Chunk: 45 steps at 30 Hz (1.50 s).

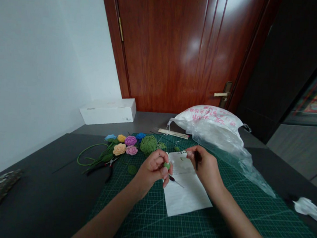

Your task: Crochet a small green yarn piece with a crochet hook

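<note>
Head view: the left hand [156,167] grips a small green piece [167,165] between its fingertips, above the white paper's [187,188] left edge. The right hand [203,165], above the paper's far right part, grasps a dark, slender tool [197,159]. Green yarn [149,144] lies farther left.

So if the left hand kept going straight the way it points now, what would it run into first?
Probably the fingertips of the right hand, just ahead across the top of the white paper, though one view leaves their relative heights unclear.
</note>
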### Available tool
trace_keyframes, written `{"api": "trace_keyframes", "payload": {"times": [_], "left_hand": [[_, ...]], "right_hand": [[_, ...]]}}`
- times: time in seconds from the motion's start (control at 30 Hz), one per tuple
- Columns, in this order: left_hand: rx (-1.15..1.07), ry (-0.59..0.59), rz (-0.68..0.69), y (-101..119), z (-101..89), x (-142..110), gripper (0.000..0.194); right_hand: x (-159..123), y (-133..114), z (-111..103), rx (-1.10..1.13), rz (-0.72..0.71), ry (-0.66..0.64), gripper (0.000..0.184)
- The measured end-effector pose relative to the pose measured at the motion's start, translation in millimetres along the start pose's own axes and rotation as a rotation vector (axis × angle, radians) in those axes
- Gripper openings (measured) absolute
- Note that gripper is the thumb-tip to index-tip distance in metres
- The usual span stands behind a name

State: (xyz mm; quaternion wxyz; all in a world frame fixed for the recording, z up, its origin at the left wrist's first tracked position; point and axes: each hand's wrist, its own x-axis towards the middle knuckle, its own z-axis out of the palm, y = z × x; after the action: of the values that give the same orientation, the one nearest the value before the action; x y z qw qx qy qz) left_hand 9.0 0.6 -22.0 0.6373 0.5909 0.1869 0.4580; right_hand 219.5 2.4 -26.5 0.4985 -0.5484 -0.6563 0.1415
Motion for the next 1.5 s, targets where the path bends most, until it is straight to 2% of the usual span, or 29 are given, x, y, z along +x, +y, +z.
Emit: {"api": "trace_keyframes", "payload": {"times": [0.1, 0.23, 0.3, 0.37, 0.47, 0.57, 0.7, 0.83, 1.2, 1.5], "left_hand": [[0.060, 0.019, 0.035, -0.4, -2.7, -0.1, 0.027], [0.138, 0.060, 0.084, -0.8, -4.1, -0.4, 0.021], [0.168, 0.083, 0.109, -0.7, -4.3, -0.1, 0.017], [0.193, 0.101, 0.130, -0.6, -4.7, 0.5, 0.016], [0.218, 0.119, 0.151, -0.4, -5.9, 1.0, 0.014], [0.232, 0.131, 0.165, 0.1, -7.2, 0.7, 0.013], [0.243, 0.120, 0.162, 1.9, -7.2, -0.3, 0.014], [0.252, 0.091, 0.151, 3.6, -5.3, -0.7, 0.014], [0.276, 0.066, 0.141, 3.5, -3.9, -1.2, 0.014], [0.334, 0.091, 0.141, -0.5, -2.7, -1.8, 0.021]], "right_hand": [[1.0, 5.4, -4.2, -0.209, -0.023, -0.003, 0.020], [0.0, -0.5, -1.8, -0.157, -0.092, 0.017, 0.032], [-1.2, -11.4, -1.1, 0.030, -0.151, 0.044, 0.032], [-3.1, -24.8, -1.6, 0.284, -0.152, -0.032, 0.029], [-6.7, -41.0, -2.0, 0.664, -0.005, -0.143, 0.026], [-8.7, -46.3, -0.2, 0.822, 0.093, -0.196, 0.029], [-8.0, -41.7, 5.6, 0.883, 0.179, -0.197, 0.035], [-8.0, -38.2, 12.0, 0.899, 0.204, -0.173, 0.038], [-11.3, -40.2, 15.3, 0.913, 0.165, -0.168, 0.040], [-12.7, -39.6, 18.7, 0.947, 0.207, -0.175, 0.042]]}}
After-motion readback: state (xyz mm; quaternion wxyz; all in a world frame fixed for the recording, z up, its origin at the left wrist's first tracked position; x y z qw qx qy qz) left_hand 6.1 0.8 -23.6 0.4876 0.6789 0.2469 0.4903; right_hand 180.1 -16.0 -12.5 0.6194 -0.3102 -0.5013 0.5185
